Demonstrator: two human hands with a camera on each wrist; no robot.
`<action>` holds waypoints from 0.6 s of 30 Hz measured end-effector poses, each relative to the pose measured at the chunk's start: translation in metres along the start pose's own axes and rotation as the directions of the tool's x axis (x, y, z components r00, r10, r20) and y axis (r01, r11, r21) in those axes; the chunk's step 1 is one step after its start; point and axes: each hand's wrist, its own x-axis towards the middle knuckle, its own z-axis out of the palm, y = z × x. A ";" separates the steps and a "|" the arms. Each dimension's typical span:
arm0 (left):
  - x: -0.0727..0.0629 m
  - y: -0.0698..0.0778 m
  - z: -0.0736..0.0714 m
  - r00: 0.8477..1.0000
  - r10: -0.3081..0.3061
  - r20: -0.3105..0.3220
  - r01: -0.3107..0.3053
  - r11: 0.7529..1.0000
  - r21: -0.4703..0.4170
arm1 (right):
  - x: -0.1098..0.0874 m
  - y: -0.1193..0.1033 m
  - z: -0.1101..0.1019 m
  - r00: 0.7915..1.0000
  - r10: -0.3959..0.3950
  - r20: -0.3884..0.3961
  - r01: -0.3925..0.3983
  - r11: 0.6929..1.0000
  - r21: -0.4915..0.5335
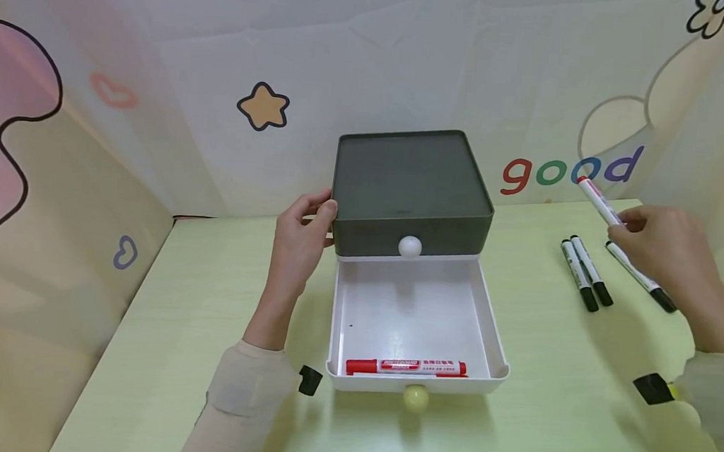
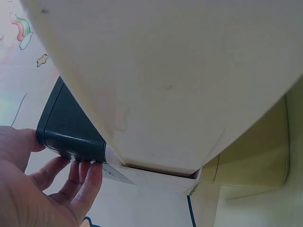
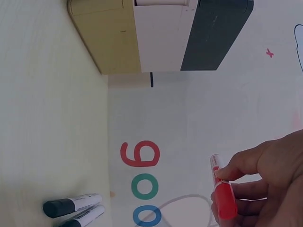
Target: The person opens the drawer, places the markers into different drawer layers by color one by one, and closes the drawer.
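Observation:
A stacked drawer box (image 1: pixel 413 180) has a dark green top drawer with a white knob. Below it, the white drawer (image 1: pixel 400 307) is pulled out toward me. A red whiteboard marker (image 1: pixel 421 367) lies along its front wall, with a second red and white marker's edge (image 1: pixel 452 377) just in front. My left hand (image 1: pixel 300 235) touches the left side of the green section, thumb and fingertips near its front corner. Off to the right, my right hand (image 1: pixel 663 243) pinches another red marker (image 1: pixel 600 202) between thumb and fingers, raised over the table.
Three black-capped markers (image 1: pixel 578 275) lie on the light green table (image 1: pixel 211 356) beneath and left of my right hand. A printed curtain (image 1: pixel 375 57) hangs right behind the box. At the bottom of the stack is a yellow drawer (image 3: pixel 111 40).

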 end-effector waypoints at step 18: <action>0.000 0.000 0.000 1.000 0.002 -0.002 -0.002 1.000 -0.006 | -0.027 -0.048 -0.014 0.995 -0.089 0.036 0.087 0.995 0.054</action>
